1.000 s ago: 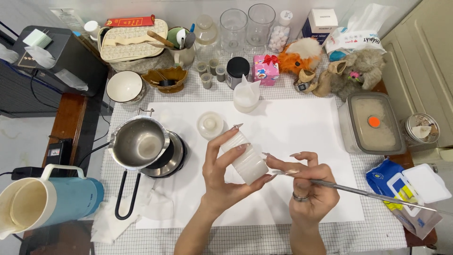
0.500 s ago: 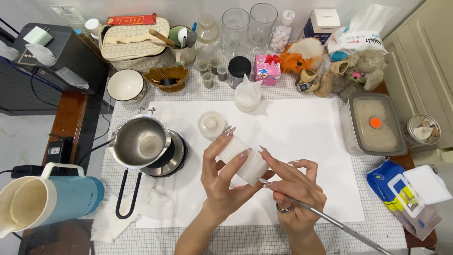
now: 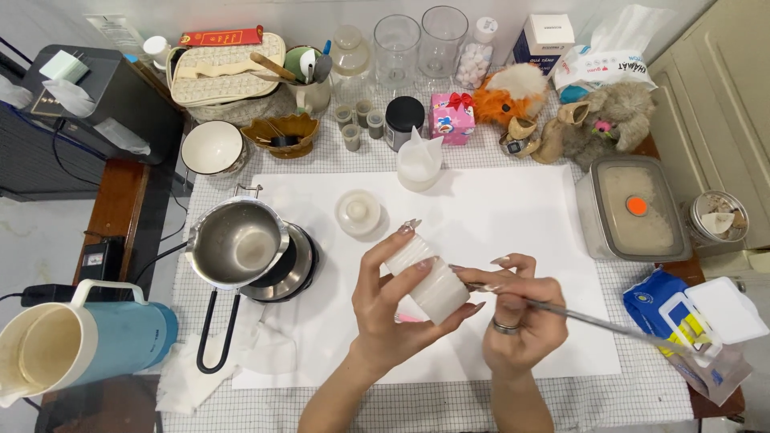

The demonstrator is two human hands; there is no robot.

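left hand (image 3: 385,309): ribbed white jar (image 3: 427,278) | right hand (image 3: 521,321): thin metal rod (image 3: 593,321)

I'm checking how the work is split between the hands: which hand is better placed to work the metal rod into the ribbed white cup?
The right hand: it already pinches the thin metal rod, whose tip meets the ribbed white cup. The left hand is wrapped around that cup, steadying it.
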